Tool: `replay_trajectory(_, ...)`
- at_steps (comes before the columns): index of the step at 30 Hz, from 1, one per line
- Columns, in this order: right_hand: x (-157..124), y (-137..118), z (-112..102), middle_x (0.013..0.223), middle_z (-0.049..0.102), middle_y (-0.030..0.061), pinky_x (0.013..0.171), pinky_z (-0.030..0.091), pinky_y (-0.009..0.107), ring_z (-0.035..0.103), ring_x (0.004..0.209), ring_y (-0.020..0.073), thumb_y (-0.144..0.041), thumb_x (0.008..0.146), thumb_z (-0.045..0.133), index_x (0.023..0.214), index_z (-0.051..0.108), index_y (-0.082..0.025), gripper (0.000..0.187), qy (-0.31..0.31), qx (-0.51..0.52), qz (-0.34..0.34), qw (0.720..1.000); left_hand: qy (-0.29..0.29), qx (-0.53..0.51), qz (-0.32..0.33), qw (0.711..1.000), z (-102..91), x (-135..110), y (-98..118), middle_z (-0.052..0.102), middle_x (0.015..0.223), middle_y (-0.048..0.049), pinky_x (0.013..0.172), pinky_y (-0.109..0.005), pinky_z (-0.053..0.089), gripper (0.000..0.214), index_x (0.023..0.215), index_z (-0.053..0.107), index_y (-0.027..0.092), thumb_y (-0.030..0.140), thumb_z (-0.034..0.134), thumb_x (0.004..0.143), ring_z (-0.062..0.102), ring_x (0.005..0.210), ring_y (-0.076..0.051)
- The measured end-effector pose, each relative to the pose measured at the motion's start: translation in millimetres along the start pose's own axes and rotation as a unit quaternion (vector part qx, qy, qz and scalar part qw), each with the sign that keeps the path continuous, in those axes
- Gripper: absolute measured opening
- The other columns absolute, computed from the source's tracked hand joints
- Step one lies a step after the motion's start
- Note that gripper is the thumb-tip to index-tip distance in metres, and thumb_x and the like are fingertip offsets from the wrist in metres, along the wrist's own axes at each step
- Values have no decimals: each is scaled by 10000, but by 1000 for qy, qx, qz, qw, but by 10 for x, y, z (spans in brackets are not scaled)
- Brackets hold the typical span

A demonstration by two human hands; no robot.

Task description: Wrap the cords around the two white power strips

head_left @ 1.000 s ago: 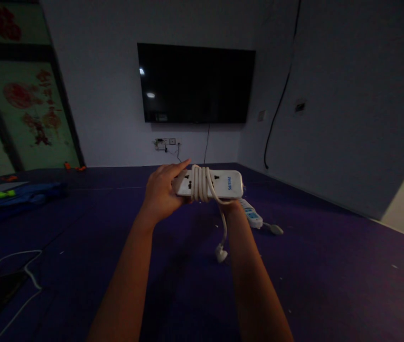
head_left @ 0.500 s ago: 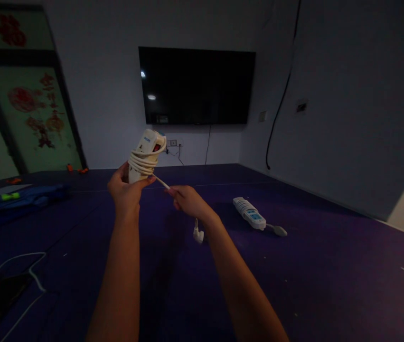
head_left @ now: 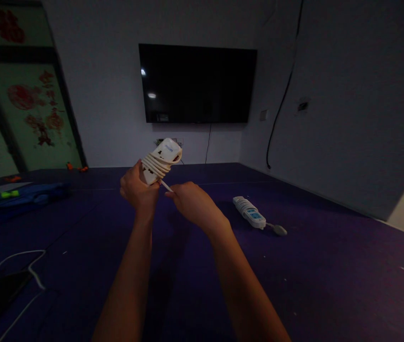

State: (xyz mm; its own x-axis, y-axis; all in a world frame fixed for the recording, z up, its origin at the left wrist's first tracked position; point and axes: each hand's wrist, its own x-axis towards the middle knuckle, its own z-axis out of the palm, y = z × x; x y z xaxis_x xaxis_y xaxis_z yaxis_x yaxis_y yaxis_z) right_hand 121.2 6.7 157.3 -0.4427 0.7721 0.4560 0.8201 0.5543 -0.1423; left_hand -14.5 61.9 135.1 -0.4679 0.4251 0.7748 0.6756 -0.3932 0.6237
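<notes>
My left hand (head_left: 138, 187) grips the lower end of a white power strip (head_left: 169, 148), tilted up to the right in mid-air. Several turns of its white cord (head_left: 156, 165) are wound around the strip's middle. A short stretch of that cord runs from the strip to my right hand (head_left: 196, 203), whose thumb and fingers are closed on it. The plug end is hidden behind my right hand and forearm. To the right, a second power strip (head_left: 253, 216) with blue socket faces lies on the purple surface, its cord wrapped around it and its plug (head_left: 280, 230) sticking out.
A dark television (head_left: 198, 84) hangs on the far wall. Blue cloth (head_left: 34, 197) lies at the left, with small orange items (head_left: 82, 169) behind it. A white cable (head_left: 38, 270) and a dark flat object (head_left: 2, 297) are at the lower left. A black cable (head_left: 280, 111) hangs at the right wall.
Both hands have shifted; the left hand moved right with the power strip, which now leans further right. The dangling white plug seen below my right hand has gone out of sight.
</notes>
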Motion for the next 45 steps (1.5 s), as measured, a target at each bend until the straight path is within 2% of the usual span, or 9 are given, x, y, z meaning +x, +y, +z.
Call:
replay_trajectory(4,-15,46,-27,953,689,144,725,423,283,636,861,207,-225,861,536,983,675,-131,207,4,-19,0,1000,-35,137,76,987,-54,-92,128,572,1214,-127,958,-548,292,637,1293,491,230,189,647,677,429,1166,-352)
replay_trajectory(10,-55,303,-138,867,703,76,689,388,278,620,808,183,-154,774,598,866,720,-190,157,68,-1,2,998,-262,218,238,910,-105,-55,182,625,1129,-78,929,-464,311,542,1200,570,274,119,614,683,473,1104,-296)
replay_trajectory(16,-143,612,-215,668,665,20,589,375,271,584,652,155,-301,634,743,676,710,-199,116,141,141,0,980,-410,152,318,841,-168,-104,365,674,987,-52,846,-411,357,465,1024,669,307,94,622,613,535,984,-292)
replay_trajectory(23,-302,764,-275,665,673,12,627,462,276,605,634,133,-244,595,754,643,706,-191,86,73,439,-43,894,-513,15,323,795,-482,-144,606,680,845,-36,751,-330,402,313,860,693,262,114,636,591,580,808,-230)
replay_trajectory(28,-308,775,-259,665,659,10,650,475,289,608,657,138,-217,594,747,614,691,-199,62,99,515,-49,850,-514,-127,256,809,-585,-167,626,661,1050,-53,816,-354,440,666,1146,620,273,129,749,510,603,934,-261)
replay_trajectory(32,-197,820,-119,694,661,14,637,486,293,611,665,145,-244,660,701,683,693,-212,40,121,529,5,840,-524,-298,124,789,-492,-143,564,636,1147,-89,821,-376,478,879,1250,548,247,71,787,423,596,1028,-290)
replay_trajectory(37,30,845,102,762,694,31,730,504,302,625,774,167,-254,654,700,721,685,-193,91,195,555,36,808,-477,-413,-76,772,-262,-108,456,687,1006,-76,772,-353,496,670,1035,667,203,26,778,398,616,957,-246)
replay_trajectory(41,120,787,159,760,704,28,780,500,295,637,774,146,-134,649,654,752,691,-166,113,137,633,70,759,-400,-472,-181,765,-5,-127,291,693,812,-30,693,-292,483,406,805,696,171,90,799,421,624,756,-171)
replay_trajectory(45,102,780,105,869,708,41,748,511,256,646,800,128,-49,699,559,856,690,-179,242,98,669,142,723,-355,-490,-285,744,235,-181,157,669,709,-29,576,-277,466,346,810,679,151,178,803,488,588,587,-143)
